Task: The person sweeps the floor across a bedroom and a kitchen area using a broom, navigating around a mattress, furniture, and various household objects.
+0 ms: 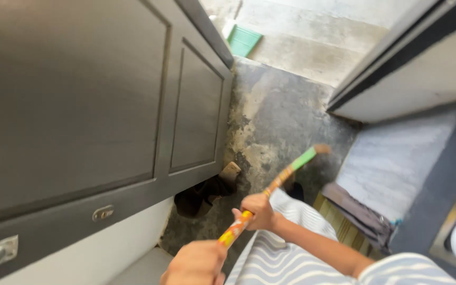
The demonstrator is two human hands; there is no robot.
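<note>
Firmly, both my left hand (195,262) and right hand (257,211) clench the colourful broom handle (270,190), slanting over the stained floor (281,116) beside the grey door (80,105); it feels light, stiff, smooth.

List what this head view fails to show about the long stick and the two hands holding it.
- Far end of the orange, yellow and green patterned stick: motion-blurred, so what it carries is unclear.
- Left hand: cut off by the bottom edge, and blurred.
- Right hand: its fingers wrap the far side of the stick, out of sight.
- Dark object on the floor by the grey cabinet: shadowed, not identifiable.
</note>
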